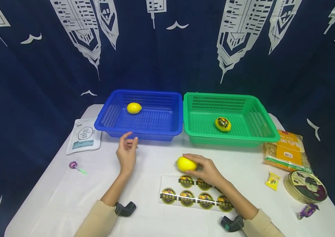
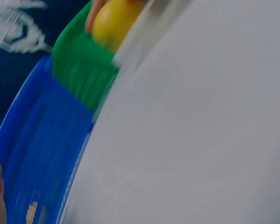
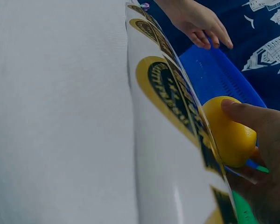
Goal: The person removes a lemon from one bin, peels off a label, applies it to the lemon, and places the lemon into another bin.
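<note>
The lemons (image 1: 184,163) are yellow, the stickers (image 1: 187,198) black edged with gold.

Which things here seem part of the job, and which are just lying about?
Likely in the job: held lemon in the right hand, sticker sheet, blue basket and the inside lemon, green basket and its stickered lemon.

Apparently lying about: white pouch, lollipop, orange bag, yellow sweet, round tin, purple sweet.
</note>
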Action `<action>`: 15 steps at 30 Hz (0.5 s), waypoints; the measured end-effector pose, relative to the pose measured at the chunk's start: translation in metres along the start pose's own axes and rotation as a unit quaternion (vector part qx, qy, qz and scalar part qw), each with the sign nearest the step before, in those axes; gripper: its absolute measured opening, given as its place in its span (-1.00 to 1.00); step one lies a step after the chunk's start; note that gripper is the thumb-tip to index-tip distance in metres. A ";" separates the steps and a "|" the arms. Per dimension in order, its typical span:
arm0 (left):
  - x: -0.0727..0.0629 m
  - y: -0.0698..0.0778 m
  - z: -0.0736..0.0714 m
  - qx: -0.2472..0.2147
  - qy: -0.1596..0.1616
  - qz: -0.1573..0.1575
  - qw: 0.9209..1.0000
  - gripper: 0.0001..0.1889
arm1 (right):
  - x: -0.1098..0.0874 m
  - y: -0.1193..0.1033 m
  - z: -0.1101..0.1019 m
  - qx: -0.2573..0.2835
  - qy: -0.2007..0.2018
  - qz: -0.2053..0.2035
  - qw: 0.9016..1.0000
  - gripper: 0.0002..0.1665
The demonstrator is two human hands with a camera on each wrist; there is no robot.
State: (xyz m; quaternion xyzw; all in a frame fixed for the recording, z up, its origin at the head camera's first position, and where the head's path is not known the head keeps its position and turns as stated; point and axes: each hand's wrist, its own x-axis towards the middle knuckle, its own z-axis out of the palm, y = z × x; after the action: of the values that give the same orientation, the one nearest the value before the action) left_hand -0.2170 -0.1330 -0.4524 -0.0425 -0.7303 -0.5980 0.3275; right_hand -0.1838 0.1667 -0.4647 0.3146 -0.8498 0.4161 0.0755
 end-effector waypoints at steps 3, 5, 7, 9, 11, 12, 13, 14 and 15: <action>-0.020 0.007 0.012 0.025 -0.124 0.041 0.991 -0.77 | -0.001 -0.002 -0.004 0.001 -0.001 0.004 1.000 -0.29; -0.034 0.010 0.019 0.034 -0.218 0.038 0.975 -0.75 | -0.002 -0.003 -0.008 -0.001 0.004 0.005 1.000 -0.27; -0.045 0.011 0.024 0.050 -0.293 0.022 0.955 -0.69 | -0.004 -0.005 -0.011 -0.003 0.012 0.009 1.000 -0.27; -0.054 0.011 0.027 0.077 -0.347 0.011 0.935 -0.62 | -0.006 -0.006 -0.014 -0.009 0.021 0.009 1.000 -0.27; -0.061 0.009 0.028 0.107 -0.381 0.013 0.918 -0.57 | -0.009 -0.006 -0.015 -0.011 0.030 0.018 0.999 -0.28; -0.064 0.008 0.029 0.118 -0.391 0.017 0.913 -0.56 | -0.010 -0.006 -0.016 -0.011 0.037 0.023 0.999 -0.28; -0.066 0.007 0.029 0.129 -0.398 0.023 0.908 -0.56 | -0.011 -0.006 -0.016 -0.014 0.046 0.026 0.999 -0.28; -0.068 0.006 0.029 0.138 -0.403 0.030 0.904 -0.56 | -0.012 -0.005 -0.016 -0.015 0.056 0.028 0.998 -0.28; -0.070 0.006 0.030 0.144 -0.407 0.036 0.901 -0.57 | -0.013 -0.004 -0.016 -0.015 0.070 0.029 0.997 -0.29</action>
State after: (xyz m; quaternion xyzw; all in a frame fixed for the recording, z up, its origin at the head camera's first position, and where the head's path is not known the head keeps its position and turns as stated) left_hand -0.1726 -0.0815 -0.4867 -0.2610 -0.8760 -0.4048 0.0260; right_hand -0.1735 0.1832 -0.4573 0.2588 -0.8575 0.4260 0.1278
